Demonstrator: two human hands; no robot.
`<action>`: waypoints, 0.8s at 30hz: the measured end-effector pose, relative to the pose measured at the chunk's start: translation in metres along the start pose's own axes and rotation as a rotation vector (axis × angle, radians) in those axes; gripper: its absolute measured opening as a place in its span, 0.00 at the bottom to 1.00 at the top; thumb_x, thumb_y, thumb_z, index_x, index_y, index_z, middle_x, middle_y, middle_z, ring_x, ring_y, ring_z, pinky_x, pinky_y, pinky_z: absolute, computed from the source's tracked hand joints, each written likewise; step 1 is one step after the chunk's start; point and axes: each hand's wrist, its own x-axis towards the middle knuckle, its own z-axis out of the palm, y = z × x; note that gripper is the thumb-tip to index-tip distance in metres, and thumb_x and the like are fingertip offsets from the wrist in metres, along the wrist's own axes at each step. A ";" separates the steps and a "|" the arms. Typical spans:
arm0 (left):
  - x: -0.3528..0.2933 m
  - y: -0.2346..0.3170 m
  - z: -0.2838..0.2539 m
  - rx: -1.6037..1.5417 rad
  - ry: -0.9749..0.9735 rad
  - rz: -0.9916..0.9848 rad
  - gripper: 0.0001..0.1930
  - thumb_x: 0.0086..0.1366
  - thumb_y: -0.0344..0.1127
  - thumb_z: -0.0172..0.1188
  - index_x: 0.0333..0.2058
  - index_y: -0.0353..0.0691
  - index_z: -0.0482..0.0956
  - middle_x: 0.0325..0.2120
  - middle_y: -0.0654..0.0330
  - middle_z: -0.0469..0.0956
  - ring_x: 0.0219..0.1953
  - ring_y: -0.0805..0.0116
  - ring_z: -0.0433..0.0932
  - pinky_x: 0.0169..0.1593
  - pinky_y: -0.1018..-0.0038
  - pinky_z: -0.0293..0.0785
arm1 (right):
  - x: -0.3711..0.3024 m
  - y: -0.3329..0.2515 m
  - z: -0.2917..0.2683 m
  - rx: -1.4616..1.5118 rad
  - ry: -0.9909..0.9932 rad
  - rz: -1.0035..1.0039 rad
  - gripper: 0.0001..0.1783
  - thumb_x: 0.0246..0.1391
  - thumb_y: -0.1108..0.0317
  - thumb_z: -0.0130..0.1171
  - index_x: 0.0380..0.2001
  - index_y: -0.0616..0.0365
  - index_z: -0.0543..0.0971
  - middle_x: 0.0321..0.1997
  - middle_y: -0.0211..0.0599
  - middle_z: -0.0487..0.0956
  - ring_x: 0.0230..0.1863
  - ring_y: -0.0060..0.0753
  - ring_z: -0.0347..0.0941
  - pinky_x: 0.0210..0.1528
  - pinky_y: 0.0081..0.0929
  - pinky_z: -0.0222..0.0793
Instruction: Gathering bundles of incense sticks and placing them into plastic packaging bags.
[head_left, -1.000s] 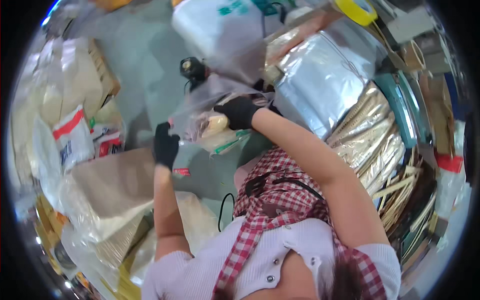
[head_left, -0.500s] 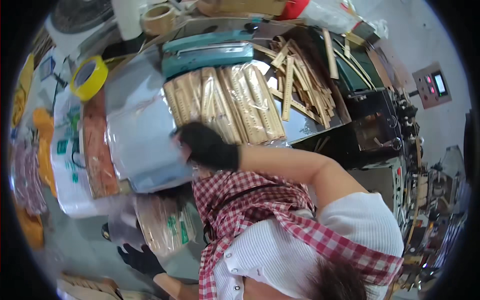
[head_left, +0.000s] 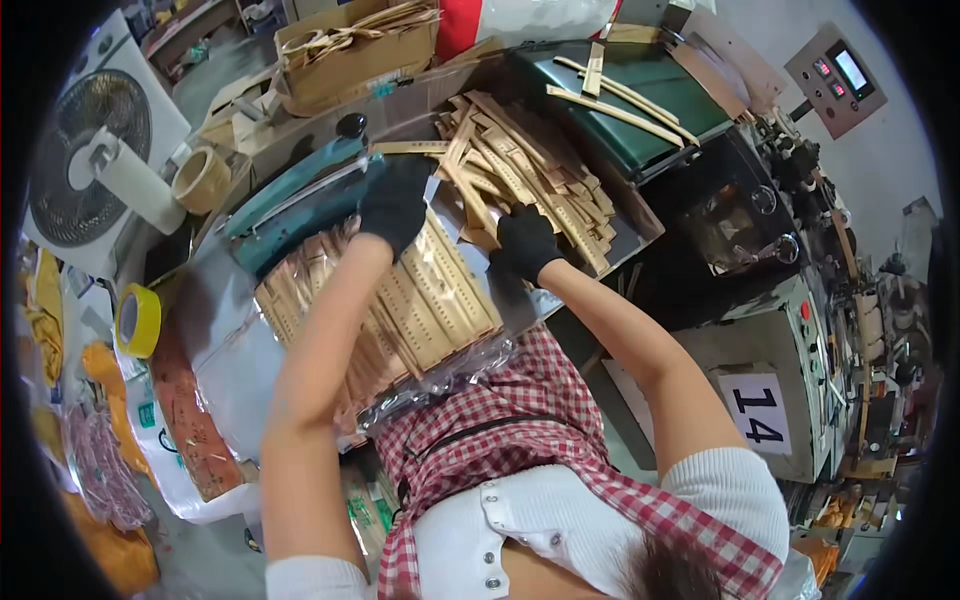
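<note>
Loose wooden rulers (head_left: 520,165) lie in a jumbled pile in a shallow cardboard tray (head_left: 640,225). At the pile's near left edge is my right hand (head_left: 527,242), in a black fingerless-looking glove, its fingers bent against the rulers; what lies under them is hidden. My left hand (head_left: 395,205), gloved the same way, reaches over the far end of a row of rulers in clear plastic bags (head_left: 430,290). Its fingers are hidden by the dark glove and shadow. Just left of it are long teal holders (head_left: 290,205).
Left stand a yellow tape roll (head_left: 138,320), a brown tape roll (head_left: 200,180) and a fan (head_left: 90,150). A cardboard box (head_left: 350,60) with more strips sits behind. On the right are a green machine cover (head_left: 620,110) with strips on it and a control panel (head_left: 838,80).
My right hand has gone from the plastic sleeves to the loose rulers. My left hand has risen from the lower left to the bagged rulers' far end. The view has turned.
</note>
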 end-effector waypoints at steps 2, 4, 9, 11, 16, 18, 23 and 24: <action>0.064 -0.004 0.020 0.085 -0.233 -0.141 0.22 0.61 0.33 0.46 0.55 0.42 0.68 0.56 0.49 0.68 0.59 0.53 0.66 0.62 0.55 0.57 | 0.002 0.026 0.004 0.148 -0.320 -0.103 0.21 0.38 0.58 0.67 0.36 0.59 0.78 0.35 0.53 0.76 0.38 0.55 0.74 0.42 0.43 0.70; 0.092 -0.013 0.039 0.248 -0.324 -0.178 0.22 0.61 0.35 0.46 0.56 0.44 0.68 0.57 0.50 0.67 0.60 0.56 0.65 0.62 0.52 0.56 | -0.019 0.038 0.007 0.493 -0.266 -0.218 0.24 0.40 0.59 0.65 0.40 0.60 0.74 0.37 0.54 0.75 0.38 0.58 0.73 0.41 0.44 0.69; 0.109 -0.023 0.054 0.483 -0.568 -0.161 0.20 0.57 0.44 0.55 0.49 0.50 0.77 0.48 0.52 0.77 0.51 0.57 0.76 0.54 0.47 0.63 | -0.002 0.067 -0.115 0.280 0.089 0.133 0.29 0.47 0.57 0.61 0.51 0.57 0.68 0.35 0.57 0.78 0.37 0.56 0.77 0.37 0.47 0.71; 0.118 -0.025 0.044 0.459 -0.555 -0.240 0.16 0.57 0.43 0.56 0.43 0.49 0.81 0.42 0.53 0.80 0.45 0.57 0.79 0.49 0.51 0.68 | 0.065 0.100 -0.151 0.283 0.258 0.151 0.23 0.53 0.52 0.57 0.45 0.57 0.70 0.36 0.53 0.79 0.37 0.54 0.77 0.36 0.47 0.72; 0.145 0.038 0.015 0.636 -0.710 -0.276 0.13 0.59 0.39 0.56 0.41 0.45 0.82 0.42 0.52 0.80 0.43 0.60 0.81 0.43 0.64 0.75 | 0.199 0.205 -0.131 -0.019 0.148 0.554 0.37 0.40 0.43 0.63 0.50 0.57 0.75 0.49 0.52 0.77 0.48 0.49 0.75 0.49 0.38 0.72; 0.124 0.017 0.017 0.474 -0.639 -0.382 0.15 0.59 0.40 0.57 0.42 0.42 0.81 0.44 0.50 0.79 0.45 0.58 0.80 0.44 0.65 0.74 | 0.217 0.229 -0.135 0.088 0.087 0.525 0.34 0.42 0.41 0.62 0.51 0.47 0.77 0.50 0.46 0.77 0.50 0.47 0.75 0.52 0.40 0.70; 0.064 0.042 0.022 -0.467 -0.777 -0.623 0.18 0.61 0.42 0.55 0.47 0.38 0.74 0.38 0.52 0.79 0.39 0.57 0.80 0.44 0.65 0.76 | 0.168 0.245 -0.129 -0.109 0.065 0.415 0.21 0.45 0.56 0.59 0.43 0.51 0.79 0.47 0.48 0.78 0.48 0.49 0.75 0.51 0.39 0.70; 0.045 0.037 0.041 -0.951 -0.589 -0.902 0.20 0.61 0.43 0.55 0.48 0.39 0.72 0.38 0.54 0.78 0.39 0.59 0.79 0.45 0.65 0.75 | 0.153 0.231 -0.120 -0.079 0.248 0.402 0.18 0.44 0.58 0.59 0.40 0.52 0.80 0.45 0.51 0.78 0.46 0.51 0.75 0.50 0.39 0.70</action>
